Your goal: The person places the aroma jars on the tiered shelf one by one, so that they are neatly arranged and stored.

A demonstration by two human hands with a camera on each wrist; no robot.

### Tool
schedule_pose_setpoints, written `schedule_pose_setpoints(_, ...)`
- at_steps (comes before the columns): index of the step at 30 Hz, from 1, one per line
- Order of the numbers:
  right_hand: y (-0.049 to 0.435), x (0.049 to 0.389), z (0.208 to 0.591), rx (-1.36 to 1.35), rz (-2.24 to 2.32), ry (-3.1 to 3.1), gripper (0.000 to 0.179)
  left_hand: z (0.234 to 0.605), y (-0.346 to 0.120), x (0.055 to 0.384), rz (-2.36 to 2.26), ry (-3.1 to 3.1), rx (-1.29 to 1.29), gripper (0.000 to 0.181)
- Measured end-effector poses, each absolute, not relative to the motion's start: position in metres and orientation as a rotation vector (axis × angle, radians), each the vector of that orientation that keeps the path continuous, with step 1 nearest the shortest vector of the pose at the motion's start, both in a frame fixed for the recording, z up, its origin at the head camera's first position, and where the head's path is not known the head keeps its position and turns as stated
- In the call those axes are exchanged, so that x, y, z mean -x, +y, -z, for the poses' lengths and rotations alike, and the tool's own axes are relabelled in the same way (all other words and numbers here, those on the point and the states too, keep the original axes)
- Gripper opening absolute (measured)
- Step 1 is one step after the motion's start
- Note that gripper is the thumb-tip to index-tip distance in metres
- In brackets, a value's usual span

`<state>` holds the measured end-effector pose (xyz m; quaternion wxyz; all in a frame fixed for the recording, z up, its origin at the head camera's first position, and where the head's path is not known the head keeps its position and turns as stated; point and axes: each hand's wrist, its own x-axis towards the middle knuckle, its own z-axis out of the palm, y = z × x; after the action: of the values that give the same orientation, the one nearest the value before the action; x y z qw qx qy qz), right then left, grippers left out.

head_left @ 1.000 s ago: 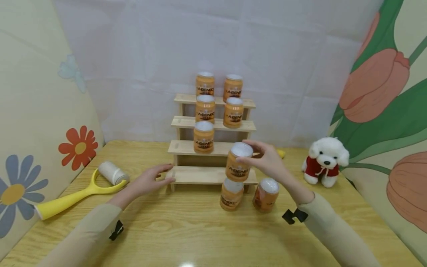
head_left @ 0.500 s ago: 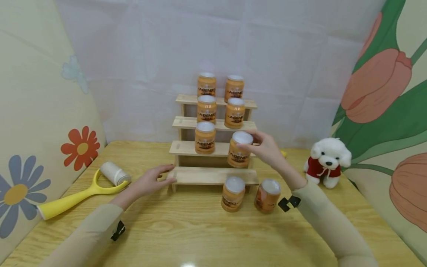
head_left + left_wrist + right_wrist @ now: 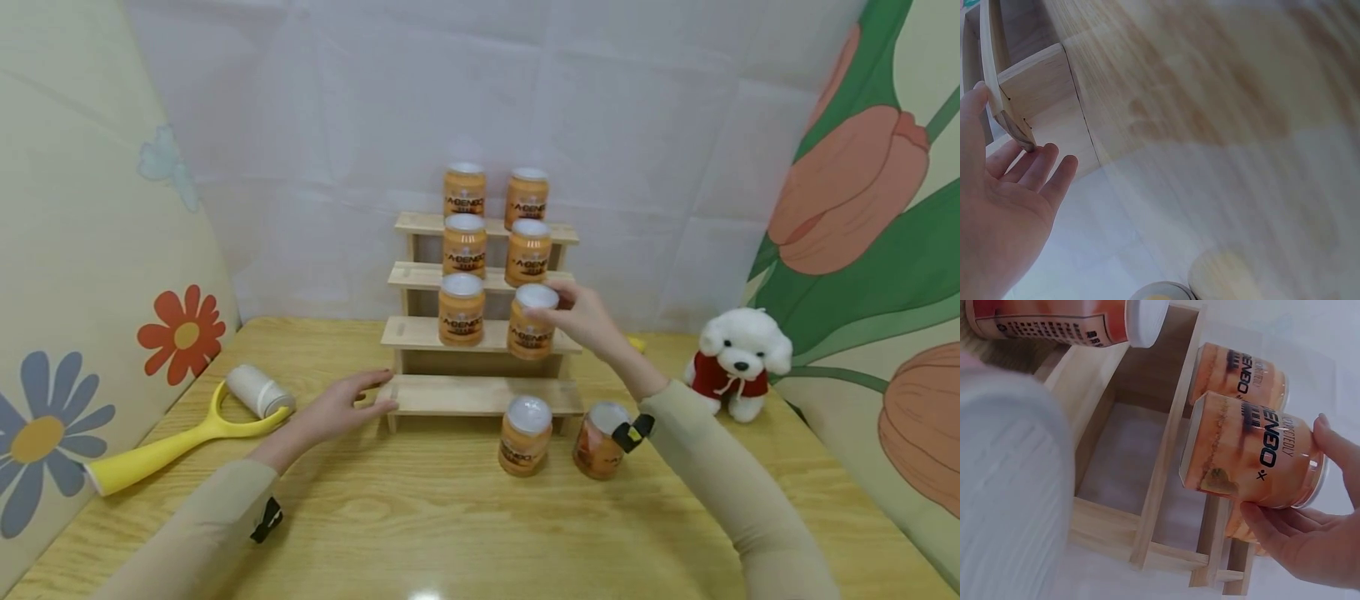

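My right hand (image 3: 588, 321) grips an orange can (image 3: 532, 323) by its upper part, thumb and fingers on opposite sides. The can (image 3: 1254, 453) is upright at the right of the second-lowest step of a wooden tiered stand (image 3: 450, 393). Its base overlaps that step's front edge; I cannot tell if it rests there. Another orange can (image 3: 461, 311) stands left on the same step. My left hand (image 3: 341, 408) holds the left end of the lowest step, thumb on one edge and fingers (image 3: 1038, 165) at the other.
Pairs of matching cans stand on the upper steps. In front of the stand are two more cans, one upright (image 3: 525, 437) and one (image 3: 600, 442) near the right sleeve. A yellow slingshot-shaped tool with a roller (image 3: 213, 425) lies left; a white plush dog (image 3: 741, 362) sits right.
My right hand has lifted the can from above the front can up and back to the second-lowest step, moving slightly left at the end. My left hand stays at the stand's end.
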<state>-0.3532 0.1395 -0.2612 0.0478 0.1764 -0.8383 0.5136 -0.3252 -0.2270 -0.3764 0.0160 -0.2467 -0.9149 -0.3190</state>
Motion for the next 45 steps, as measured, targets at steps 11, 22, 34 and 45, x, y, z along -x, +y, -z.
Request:
schedule_pose_setpoints(11,0.136,0.37,0.26,-0.641,-1.628,-2.579,0.044,0.367,-0.229,0.325,0.967,-2.863,0.753,0.066)
schedule_pose_setpoints(22,0.136,0.375,0.258,-0.573,-1.561,-2.633,0.058,0.364,-0.233,0.326,0.937,-2.859,0.745,0.065)
schedule_pose_setpoints(34,0.139,0.376,0.261,-0.7,-1.56,-2.631,0.05,0.371,-0.229,0.325,0.953,-2.849,0.756,0.064)
schedule_pose_setpoints(45,0.142,0.375,0.263,-0.599,-1.545,-2.672,0.06,0.373,-0.226,0.322,0.929,-2.845,0.775,0.064)
